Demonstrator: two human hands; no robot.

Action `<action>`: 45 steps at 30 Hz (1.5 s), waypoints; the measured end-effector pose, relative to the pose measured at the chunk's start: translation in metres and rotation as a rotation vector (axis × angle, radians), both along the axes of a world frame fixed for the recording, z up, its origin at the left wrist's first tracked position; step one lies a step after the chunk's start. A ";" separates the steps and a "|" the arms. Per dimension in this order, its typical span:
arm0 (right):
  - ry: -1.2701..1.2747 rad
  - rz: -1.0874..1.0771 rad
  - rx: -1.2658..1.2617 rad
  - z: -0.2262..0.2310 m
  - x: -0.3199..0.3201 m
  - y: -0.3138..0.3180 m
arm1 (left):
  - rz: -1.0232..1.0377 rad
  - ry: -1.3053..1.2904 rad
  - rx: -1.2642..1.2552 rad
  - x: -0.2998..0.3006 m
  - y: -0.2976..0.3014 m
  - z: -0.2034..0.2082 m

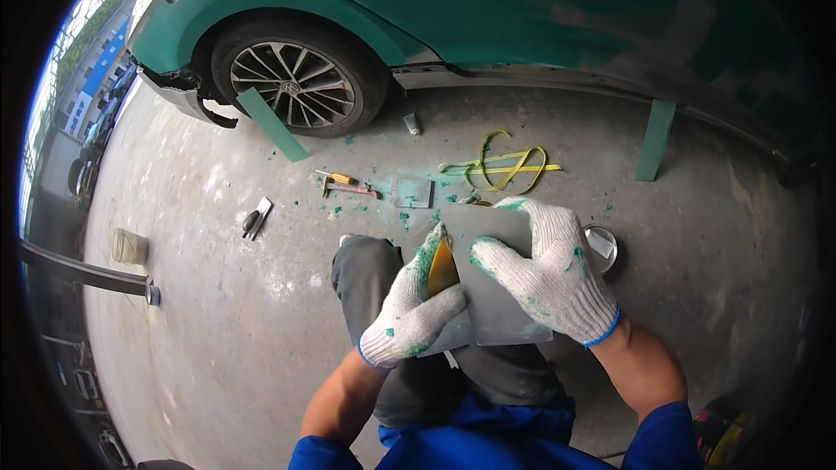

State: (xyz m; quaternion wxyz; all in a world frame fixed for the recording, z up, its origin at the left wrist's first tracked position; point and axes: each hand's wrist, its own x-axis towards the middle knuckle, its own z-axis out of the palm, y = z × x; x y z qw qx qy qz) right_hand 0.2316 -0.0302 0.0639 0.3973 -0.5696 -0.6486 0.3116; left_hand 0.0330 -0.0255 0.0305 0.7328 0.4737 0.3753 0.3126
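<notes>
Both my hands wear white knit gloves smeared with green and meet in front of my knees. My right hand point(553, 270) grips a flat grey plate point(501, 305) by its far right edge, thumb on top and fingers mostly hidden behind. My left hand point(414, 300) is closed around a yellow-orange piece point(441, 268), perhaps a spreader, which stands against the plate's left edge; its far end is hidden. Green paste coats the left glove's fingertips. Below the left hand, a second greyish plate point(448, 337) shows partly under the first. Whether the left fingers also hold it I cannot tell.
Ahead stands a car point(392, 0) with green-coated panels and a wheel point(296, 74). Green boards point(272, 124) lean near it. On the concrete floor lie a yellow strap point(514, 165), a screwdriver point(340, 178), a hammer-like tool point(350, 189), a small plate point(413, 193), and a round tin point(601, 248).
</notes>
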 end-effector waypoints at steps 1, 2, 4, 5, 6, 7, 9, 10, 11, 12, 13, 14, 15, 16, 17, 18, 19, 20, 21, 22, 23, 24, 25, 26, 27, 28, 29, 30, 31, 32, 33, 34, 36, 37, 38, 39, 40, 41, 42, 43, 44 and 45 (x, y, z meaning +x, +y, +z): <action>-0.051 0.048 0.109 -0.006 0.000 0.000 | -0.028 -0.022 -0.030 0.001 0.001 0.003; -0.189 0.067 0.247 -0.006 0.004 0.001 | -0.006 -0.017 -0.012 0.003 0.000 0.005; -0.470 0.105 0.520 -0.007 0.015 0.005 | 0.036 -0.012 0.021 0.006 -0.002 0.006; -0.391 0.059 0.487 -0.007 0.016 0.006 | 0.007 -0.010 0.085 0.007 0.000 0.006; -0.312 0.013 0.454 -0.006 0.016 0.008 | -0.011 -0.001 0.114 0.006 0.000 0.003; -0.233 -0.034 0.424 -0.005 0.016 0.010 | -0.029 0.008 0.147 0.005 0.002 0.000; -0.227 -0.054 0.426 -0.005 0.018 0.011 | -0.048 0.038 0.187 0.005 0.004 -0.001; -0.297 -0.026 0.457 -0.008 0.019 0.010 | -0.049 0.062 0.193 0.004 0.003 -0.002; -0.324 -0.011 0.457 -0.009 0.019 0.008 | -0.049 0.085 0.199 0.003 0.002 -0.003; -0.350 0.003 0.458 -0.011 0.019 0.007 | -0.041 0.074 0.180 0.004 0.001 -0.003; -0.331 0.004 0.428 -0.010 0.018 0.006 | -0.032 0.065 0.161 0.005 0.000 -0.002; -0.312 0.006 0.399 -0.010 0.017 0.005 | -0.023 0.056 0.141 0.005 -0.001 -0.001; -0.264 -0.004 0.355 -0.008 0.016 0.006 | -0.030 0.071 0.165 0.005 -0.002 -0.001; -0.218 -0.015 0.313 -0.006 0.015 0.007 | -0.039 0.085 0.190 0.004 -0.002 -0.001; -0.171 -0.025 0.271 -0.004 0.015 0.008 | -0.047 0.098 0.215 0.004 -0.002 -0.001; -0.158 0.003 0.202 -0.002 0.016 0.008 | -0.052 0.112 0.217 0.004 -0.002 -0.001; -0.144 0.030 0.132 0.001 0.018 0.007 | -0.058 0.127 0.220 0.003 -0.002 -0.001; -0.193 0.056 0.162 0.000 0.020 0.007 | -0.064 0.141 0.222 0.002 -0.003 -0.001; -0.241 0.080 0.194 -0.001 0.022 0.007 | -0.069 0.138 0.232 0.001 -0.003 -0.002; -0.351 0.101 0.326 -0.007 0.025 0.007 | -0.075 0.135 0.243 0.001 -0.002 -0.004; -0.461 0.121 0.458 -0.011 0.027 0.007 | -0.081 0.131 0.254 0.001 -0.003 -0.005; -0.492 0.131 0.501 -0.011 0.028 0.007 | -0.071 0.105 0.219 0.002 -0.003 -0.005; -0.521 0.142 0.543 -0.012 0.029 0.008 | -0.059 0.081 0.183 0.003 -0.004 -0.004; -0.550 0.153 0.586 -0.013 0.030 0.009 | -0.047 0.056 0.147 0.004 -0.005 -0.003; -0.480 0.138 0.561 -0.015 0.028 0.011 | -0.032 0.056 0.121 0.005 -0.006 -0.002; -0.412 0.121 0.535 -0.017 0.025 0.013 | -0.019 0.055 0.096 0.006 -0.007 -0.001; -0.345 0.104 0.510 -0.019 0.023 0.015 | -0.006 0.053 0.071 0.007 -0.007 -0.001; -0.328 0.084 0.468 -0.019 0.023 0.015 | -0.019 0.037 0.072 0.005 -0.007 0.000; -0.310 0.066 0.426 -0.019 0.022 0.015 | -0.029 0.022 0.075 0.002 -0.006 -0.001; -0.293 0.049 0.384 -0.020 0.022 0.015 | -0.039 0.006 0.077 0.000 -0.006 -0.001; -0.219 0.021 0.308 -0.017 0.020 0.015 | -0.021 -0.073 0.012 -0.001 -0.005 -0.003; -0.145 -0.007 0.229 -0.013 0.017 0.014 | -0.002 -0.152 -0.055 -0.002 -0.002 -0.005; -0.087 -0.025 0.162 -0.013 0.016 0.015 | 0.036 -0.135 -0.120 0.000 0.003 -0.001; -0.106 -0.015 0.175 -0.014 0.016 0.016 | 0.053 -0.040 -0.118 0.004 0.005 0.010; -0.124 -0.006 0.188 -0.014 0.016 0.016 | 0.071 0.054 -0.115 0.008 0.006 0.015; -0.080 -0.036 0.157 -0.012 0.015 0.016 | 0.068 -0.026 -0.040 0.007 0.003 0.007; -0.035 -0.064 0.124 -0.010 0.011 0.015 | 0.072 0.012 0.024 0.007 0.002 0.000; 0.010 -0.092 0.091 -0.007 0.008 0.014 | 0.075 0.050 0.088 0.008 0.000 -0.006; 0.030 -0.078 0.035 -0.004 0.007 0.014 | 0.078 0.088 0.151 0.008 0.000 -0.009; 0.049 -0.065 -0.021 0.001 0.006 0.014 | 0.069 0.130 0.204 0.008 -0.001 -0.008; 0.068 -0.052 -0.077 0.003 0.006 0.014 | 0.069 0.135 0.199 0.008 -0.001 -0.009; -0.081 0.020 0.099 0.000 0.006 0.012 | 0.069 0.141 0.194 0.008 -0.002 -0.010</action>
